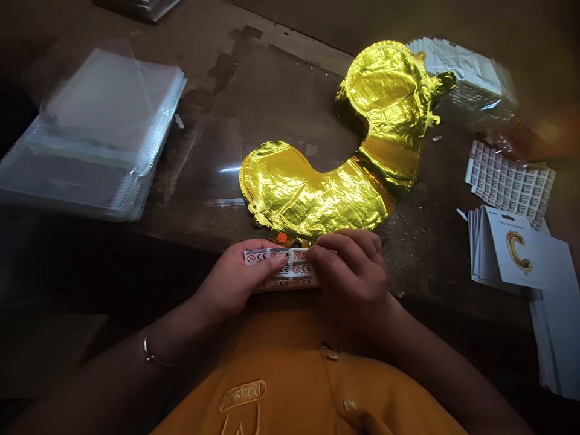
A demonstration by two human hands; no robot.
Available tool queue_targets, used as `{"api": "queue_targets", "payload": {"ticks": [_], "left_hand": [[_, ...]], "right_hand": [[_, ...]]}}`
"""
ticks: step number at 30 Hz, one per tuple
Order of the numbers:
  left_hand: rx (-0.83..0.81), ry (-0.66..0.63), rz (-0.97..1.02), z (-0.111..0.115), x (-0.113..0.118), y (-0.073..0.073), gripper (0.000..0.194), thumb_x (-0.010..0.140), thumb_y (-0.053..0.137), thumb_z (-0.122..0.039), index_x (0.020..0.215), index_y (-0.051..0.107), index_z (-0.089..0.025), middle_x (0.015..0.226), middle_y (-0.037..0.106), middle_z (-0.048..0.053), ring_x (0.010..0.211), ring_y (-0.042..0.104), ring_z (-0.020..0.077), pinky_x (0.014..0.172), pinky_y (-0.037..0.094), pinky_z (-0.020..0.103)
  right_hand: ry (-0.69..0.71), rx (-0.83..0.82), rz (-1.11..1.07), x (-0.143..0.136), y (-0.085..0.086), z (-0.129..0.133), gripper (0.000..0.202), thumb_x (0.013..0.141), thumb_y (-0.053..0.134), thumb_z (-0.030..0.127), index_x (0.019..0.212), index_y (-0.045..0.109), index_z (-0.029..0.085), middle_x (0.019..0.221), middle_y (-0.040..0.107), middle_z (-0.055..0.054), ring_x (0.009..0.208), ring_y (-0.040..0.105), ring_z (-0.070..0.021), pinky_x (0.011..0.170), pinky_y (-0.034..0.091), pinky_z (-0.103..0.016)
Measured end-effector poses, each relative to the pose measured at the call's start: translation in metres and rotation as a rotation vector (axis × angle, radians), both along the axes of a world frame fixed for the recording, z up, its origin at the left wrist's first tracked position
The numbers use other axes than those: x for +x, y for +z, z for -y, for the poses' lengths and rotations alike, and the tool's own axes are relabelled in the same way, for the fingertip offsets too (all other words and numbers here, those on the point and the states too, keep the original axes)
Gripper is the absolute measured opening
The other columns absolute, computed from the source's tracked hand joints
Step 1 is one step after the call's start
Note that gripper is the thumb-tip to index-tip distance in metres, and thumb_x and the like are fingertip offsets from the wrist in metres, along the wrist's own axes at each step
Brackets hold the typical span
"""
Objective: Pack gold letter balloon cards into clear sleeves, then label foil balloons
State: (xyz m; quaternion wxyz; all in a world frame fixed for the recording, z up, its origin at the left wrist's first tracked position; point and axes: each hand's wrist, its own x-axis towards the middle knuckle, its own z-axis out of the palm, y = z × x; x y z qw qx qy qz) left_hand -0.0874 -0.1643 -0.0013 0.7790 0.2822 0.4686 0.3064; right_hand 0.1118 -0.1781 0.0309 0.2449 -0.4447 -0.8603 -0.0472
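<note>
My left hand point(240, 275) grips a sheet of small white labels point(272, 281) printed with CE marks, its thumb pressed on the front. At the sheet's right end, the fingers of my right hand point(351, 266) pinch the top edge; the fingertips partly hide what they hold. Just beyond both hands lies a gold foil balloon point(317, 199), curved like a letter C, on the dark table. An orange round sticker point(281, 238) shows at the balloon's near edge, right above the labels.
Clear plastic sleeves point(109, 121) are stacked at the left. On the right are another label sheet point(512, 181), folded white cards point(521, 248) with a gold C picture, and more white cards point(559, 338). A plastic-wrapped white stack point(466, 72) stands behind the balloon.
</note>
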Motion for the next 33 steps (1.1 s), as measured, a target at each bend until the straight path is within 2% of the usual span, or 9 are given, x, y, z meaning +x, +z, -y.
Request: {"api": "queue_targets", "payload": {"ticks": [5,13,17,22,25,28,30,31,33], "left_hand": [[0.039,0.007,-0.011,0.0,-0.002,-0.001,0.029,0.069,0.08,-0.038,0.083,0.069,-0.016,0.075,0.068,-0.001,0.067,0.058,0.01,0.063,0.045,0.019],[0.079,-0.011,-0.056,-0.001,-0.002,-0.002,0.03,0.071,0.079,-0.04,0.084,0.069,-0.015,0.077,0.068,0.0,0.069,0.058,0.0095,0.064,0.046,0.019],[0.097,0.008,-0.07,-0.001,-0.002,-0.003,0.029,0.07,0.08,-0.039,0.082,0.069,-0.016,0.075,0.068,-0.002,0.067,0.058,0.0084,0.062,0.045,0.017],[0.093,0.007,-0.085,0.0,-0.002,-0.004,0.028,0.07,0.08,-0.038,0.083,0.069,-0.016,0.075,0.068,-0.002,0.067,0.058,0.0081,0.062,0.046,0.017],[0.099,0.004,-0.089,0.001,0.0,-0.006,0.028,0.07,0.08,-0.038,0.083,0.069,-0.017,0.075,0.068,-0.002,0.067,0.059,0.0081,0.062,0.047,0.017],[0.13,-0.004,-0.124,0.002,0.0,-0.005,0.027,0.071,0.078,-0.039,0.085,0.069,-0.018,0.077,0.07,-0.001,0.068,0.061,0.0094,0.063,0.049,0.019],[0.232,-0.037,-0.198,0.002,-0.004,-0.001,0.023,0.075,0.075,-0.039,0.085,0.07,-0.018,0.075,0.071,0.0,0.067,0.063,0.0114,0.061,0.05,0.021],[0.335,-0.054,-0.253,0.001,-0.008,0.002,0.02,0.077,0.073,-0.037,0.085,0.07,-0.019,0.076,0.072,0.0,0.068,0.065,0.0127,0.061,0.051,0.022],[0.674,-0.098,-0.387,-0.004,-0.017,0.007,0.01,0.081,0.068,-0.03,0.084,0.071,-0.02,0.087,0.074,0.002,0.078,0.069,0.0158,0.07,0.054,0.027]], "right_hand": [[-0.045,-0.047,0.005,-0.003,0.007,-0.001,0.017,0.085,0.065,0.02,0.101,0.061,0.022,0.097,0.07,-0.005,0.093,0.059,-0.0215,0.086,0.041,-0.037],[-0.081,0.002,-0.032,-0.006,0.003,-0.004,0.022,0.082,0.069,0.022,0.103,0.065,0.019,0.093,0.073,-0.004,0.084,0.06,-0.0195,0.081,0.043,-0.036],[-0.048,0.025,-0.019,-0.006,0.002,-0.005,0.015,0.082,0.069,0.018,0.096,0.066,0.021,0.087,0.073,-0.001,0.08,0.059,-0.0181,0.077,0.041,-0.035],[0.051,0.08,-0.005,-0.002,-0.004,-0.004,0.015,0.083,0.065,0.015,0.096,0.063,0.023,0.089,0.072,0.0,0.083,0.058,-0.0178,0.075,0.04,-0.034],[0.041,0.033,0.011,-0.004,-0.004,-0.001,0.012,0.085,0.062,0.014,0.094,0.062,0.021,0.089,0.07,-0.003,0.084,0.057,-0.0188,0.076,0.041,-0.034],[-0.001,-0.083,-0.077,-0.007,0.005,0.001,0.009,0.084,0.06,0.011,0.088,0.059,0.019,0.085,0.066,-0.004,0.081,0.054,-0.0178,0.076,0.043,-0.034],[-0.053,-0.195,-0.21,-0.007,0.015,-0.001,0.007,0.085,0.059,0.012,0.085,0.059,0.019,0.085,0.063,-0.004,0.08,0.054,-0.017,0.075,0.044,-0.032],[-0.097,-0.258,-0.286,-0.006,0.02,-0.004,0.005,0.085,0.059,0.014,0.084,0.059,0.019,0.086,0.062,-0.004,0.081,0.055,-0.0169,0.074,0.045,-0.032],[-0.215,-0.368,-0.442,-0.003,0.025,-0.013,0.004,0.086,0.059,0.018,0.082,0.059,0.02,0.088,0.061,-0.004,0.083,0.057,-0.0169,0.072,0.045,-0.031]]}}
